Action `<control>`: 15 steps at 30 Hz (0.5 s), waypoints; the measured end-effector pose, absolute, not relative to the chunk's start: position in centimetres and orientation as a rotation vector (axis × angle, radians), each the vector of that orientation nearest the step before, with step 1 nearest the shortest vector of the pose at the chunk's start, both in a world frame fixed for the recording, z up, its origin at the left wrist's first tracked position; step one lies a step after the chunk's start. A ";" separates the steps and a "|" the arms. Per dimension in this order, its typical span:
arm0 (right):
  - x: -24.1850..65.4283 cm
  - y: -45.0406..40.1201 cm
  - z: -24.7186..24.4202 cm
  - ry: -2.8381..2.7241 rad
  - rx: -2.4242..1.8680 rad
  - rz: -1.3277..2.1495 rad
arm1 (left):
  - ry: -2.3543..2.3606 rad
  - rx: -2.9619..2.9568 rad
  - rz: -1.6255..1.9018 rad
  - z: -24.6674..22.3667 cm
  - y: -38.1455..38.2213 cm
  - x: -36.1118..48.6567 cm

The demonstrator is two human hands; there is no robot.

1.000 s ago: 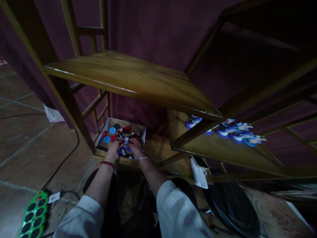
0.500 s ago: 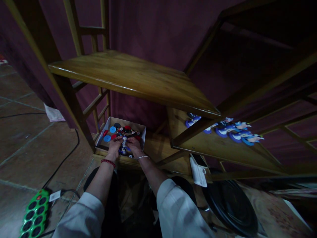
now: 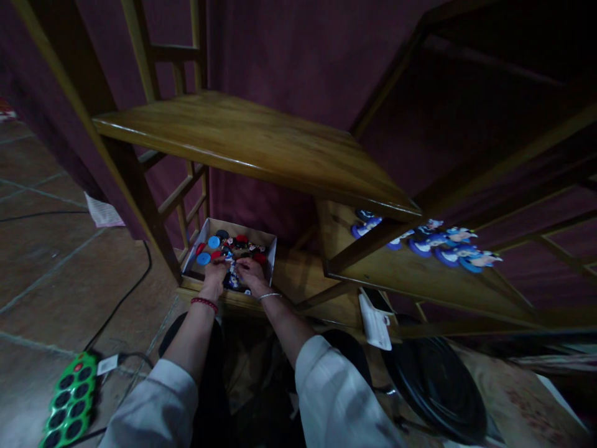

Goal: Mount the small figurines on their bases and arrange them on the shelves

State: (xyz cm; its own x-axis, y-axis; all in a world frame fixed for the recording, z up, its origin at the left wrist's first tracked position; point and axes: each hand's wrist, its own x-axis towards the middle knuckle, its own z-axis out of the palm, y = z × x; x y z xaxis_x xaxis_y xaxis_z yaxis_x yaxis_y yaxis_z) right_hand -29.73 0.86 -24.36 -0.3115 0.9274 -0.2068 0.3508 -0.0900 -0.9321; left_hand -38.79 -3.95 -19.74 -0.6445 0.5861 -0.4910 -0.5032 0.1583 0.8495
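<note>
Fingers bent inward, a person's left hand (image 3: 215, 274) and right hand (image 3: 250, 272) meet over a small figurine (image 3: 231, 262), which they appear to pinch between them; the exact contact of the fingertips is too small to make out. The figurine is above the near side of a shallow cardboard box (image 3: 273, 260) on the low shelf. A slip of either hand could drop it among the crowded pieces below, where thin parts might catch or bend; the dim light and the tight space under the wooden shelf (image 3: 252, 137) would make such a slip likelier. The figurine looks pale with blue or purple touches, its face and outline blurred. A purple figure (image 3: 234, 282) lies just below it in the box, near blue discs (image 3: 213, 241) and a red disc (image 3: 241, 238). A red bracelet (image 3: 204, 303) circles the left wrist, a silvery bracelet (image 3: 269, 295) the right. Farther out, to the right, a cluster of blue-and-purple figures (image 3: 459, 254) occupies another shelf, partly hidden by a wooden bar. A black stool (image 3: 433, 386) is at lower right, a green power strip (image 3: 72, 398) on the tiled floor at left, and a dark reddish curtain (image 3: 289, 62) hangs behind.
</note>
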 end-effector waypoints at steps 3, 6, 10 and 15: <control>-29.6 1.2 -24.4 -1.701 -1.516 1.304 | 1.602 0.068 1.622 -19.7 -4.0 -38.9; -29.3 1.3 -24.5 -1.761 -1.608 1.217 | 1.609 0.075 1.622 -19.7 -4.0 -39.0; -29.2 1.0 -24.8 -1.886 -1.626 1.157 | 1.592 0.062 1.623 -19.6 -4.0 -38.9; -29.5 0.6 -24.4 -1.961 -1.637 1.092 | 1.582 0.086 1.644 -19.9 -3.8 -38.9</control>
